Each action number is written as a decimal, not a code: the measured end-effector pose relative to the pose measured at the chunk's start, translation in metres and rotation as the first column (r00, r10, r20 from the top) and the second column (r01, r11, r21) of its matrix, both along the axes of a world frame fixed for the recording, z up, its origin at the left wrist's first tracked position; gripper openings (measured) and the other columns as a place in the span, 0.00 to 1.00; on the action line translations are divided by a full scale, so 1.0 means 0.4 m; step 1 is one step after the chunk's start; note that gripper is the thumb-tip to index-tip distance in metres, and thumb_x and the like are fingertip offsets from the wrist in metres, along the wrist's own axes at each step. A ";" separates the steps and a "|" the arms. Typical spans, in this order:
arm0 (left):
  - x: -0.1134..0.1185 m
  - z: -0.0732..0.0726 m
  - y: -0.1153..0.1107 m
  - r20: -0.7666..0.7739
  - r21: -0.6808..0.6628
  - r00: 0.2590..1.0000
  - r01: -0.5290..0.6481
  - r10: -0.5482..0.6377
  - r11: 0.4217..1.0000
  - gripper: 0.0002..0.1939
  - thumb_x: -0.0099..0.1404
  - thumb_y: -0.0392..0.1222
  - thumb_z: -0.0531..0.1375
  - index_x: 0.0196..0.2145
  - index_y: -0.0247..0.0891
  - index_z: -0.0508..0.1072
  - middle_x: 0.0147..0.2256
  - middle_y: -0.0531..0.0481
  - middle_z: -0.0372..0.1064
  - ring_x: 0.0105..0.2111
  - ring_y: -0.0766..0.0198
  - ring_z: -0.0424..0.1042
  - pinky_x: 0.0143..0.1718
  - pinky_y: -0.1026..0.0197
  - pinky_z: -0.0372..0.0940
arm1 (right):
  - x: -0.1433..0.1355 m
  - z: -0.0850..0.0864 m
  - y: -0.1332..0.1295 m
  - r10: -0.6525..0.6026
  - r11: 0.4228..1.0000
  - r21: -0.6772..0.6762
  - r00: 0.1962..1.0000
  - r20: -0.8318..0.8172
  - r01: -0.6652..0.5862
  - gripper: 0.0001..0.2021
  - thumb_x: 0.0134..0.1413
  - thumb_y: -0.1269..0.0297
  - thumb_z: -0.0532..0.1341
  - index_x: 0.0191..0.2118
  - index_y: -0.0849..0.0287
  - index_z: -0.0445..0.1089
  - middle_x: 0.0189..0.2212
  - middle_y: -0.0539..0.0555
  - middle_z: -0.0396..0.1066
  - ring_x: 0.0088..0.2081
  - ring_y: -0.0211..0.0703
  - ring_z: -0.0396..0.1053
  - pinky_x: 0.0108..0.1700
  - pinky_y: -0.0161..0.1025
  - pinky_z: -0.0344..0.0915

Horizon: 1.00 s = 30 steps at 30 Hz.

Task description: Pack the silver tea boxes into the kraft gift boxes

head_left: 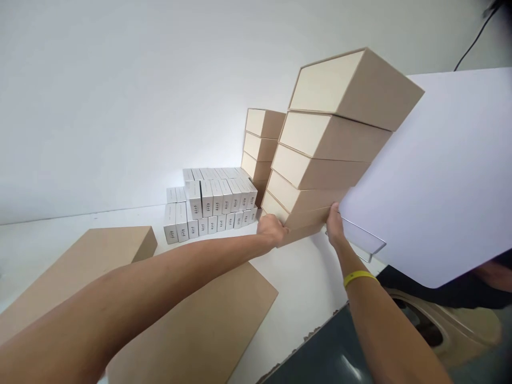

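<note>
A tall stack of beige cardboard boxes [320,165] leans in front of me, tilted to the right. My left hand [272,230] grips its lower left corner, fingers curled around the edge. At the lower right side, my right hand [335,221] presses on the same stack, thumb up along the box; its other fingers are partly hidden. A yellow band [360,276] circles my right wrist. Behind the stack, a shorter pile of similar boxes [256,141] stands by the wall. Small white printed cartons [218,197] sit in rows to the left.
Larger brown boxes [200,325] lie on the white table [294,288] beneath my left arm. At the right rises a white panel [432,176] with a metal wire frame [366,234] near its base. A beige chair-like object [460,330] is at lower right.
</note>
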<state>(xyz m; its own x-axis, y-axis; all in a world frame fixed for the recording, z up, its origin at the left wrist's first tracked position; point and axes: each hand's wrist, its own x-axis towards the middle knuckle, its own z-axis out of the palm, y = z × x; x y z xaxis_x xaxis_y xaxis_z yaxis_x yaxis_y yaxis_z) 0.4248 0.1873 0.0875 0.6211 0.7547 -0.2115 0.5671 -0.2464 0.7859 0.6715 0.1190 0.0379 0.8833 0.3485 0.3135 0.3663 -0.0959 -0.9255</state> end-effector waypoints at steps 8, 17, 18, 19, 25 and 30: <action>0.033 -0.009 0.050 0.011 0.000 0.990 -0.140 0.140 0.990 0.12 0.68 0.45 0.62 0.43 0.33 0.72 0.44 0.45 0.71 0.42 0.60 0.73 0.42 0.55 0.72 | 0.034 -0.009 0.111 -0.001 1.000 0.022 1.000 0.023 0.000 0.20 0.63 0.54 0.60 0.56 0.58 0.66 0.56 0.59 0.65 0.54 0.50 0.67 0.55 0.55 0.66; 0.043 -0.008 0.085 0.007 -0.035 0.967 -0.253 0.253 0.967 0.11 0.69 0.46 0.61 0.44 0.37 0.73 0.46 0.44 0.71 0.41 0.62 0.73 0.42 0.58 0.72 | 0.038 -0.023 0.194 -0.006 0.999 0.044 1.000 0.002 0.006 0.20 0.64 0.54 0.59 0.56 0.59 0.66 0.56 0.59 0.66 0.54 0.51 0.67 0.55 0.55 0.65; 0.043 -0.006 0.085 0.004 -0.039 0.966 -0.259 0.259 0.965 0.11 0.69 0.46 0.61 0.44 0.37 0.73 0.45 0.44 0.71 0.41 0.62 0.73 0.42 0.58 0.72 | 0.036 -0.023 0.196 -0.010 0.999 0.045 1.000 0.000 0.010 0.20 0.64 0.54 0.59 0.56 0.59 0.66 0.56 0.59 0.66 0.54 0.50 0.67 0.55 0.55 0.65; 0.042 -0.004 0.084 0.005 -0.041 0.965 -0.261 0.261 0.964 0.11 0.69 0.46 0.61 0.45 0.37 0.73 0.45 0.44 0.71 0.41 0.62 0.73 0.42 0.58 0.72 | 0.035 -0.022 0.195 -0.014 0.999 0.045 1.000 -0.001 0.014 0.20 0.64 0.54 0.59 0.56 0.59 0.66 0.56 0.59 0.66 0.54 0.50 0.67 0.55 0.55 0.65; 0.029 0.025 0.070 -0.040 -0.037 0.971 -0.239 0.238 0.970 0.16 0.68 0.46 0.62 0.49 0.34 0.70 0.45 0.45 0.70 0.41 0.60 0.73 0.40 0.56 0.72 | 0.019 0.017 0.166 -0.006 0.999 0.046 1.000 0.009 0.006 0.18 0.63 0.54 0.60 0.53 0.60 0.68 0.52 0.58 0.68 0.50 0.48 0.69 0.52 0.52 0.68; -0.078 0.093 -0.005 -0.100 0.007 0.992 -0.075 0.076 0.997 0.17 0.64 0.47 0.65 0.44 0.32 0.72 0.41 0.43 0.73 0.35 0.61 0.74 0.32 0.61 0.70 | -0.064 0.039 0.081 -0.035 0.988 0.153 0.998 0.044 0.028 0.19 0.65 0.52 0.57 0.51 0.61 0.68 0.46 0.57 0.70 0.44 0.44 0.71 0.47 0.49 0.70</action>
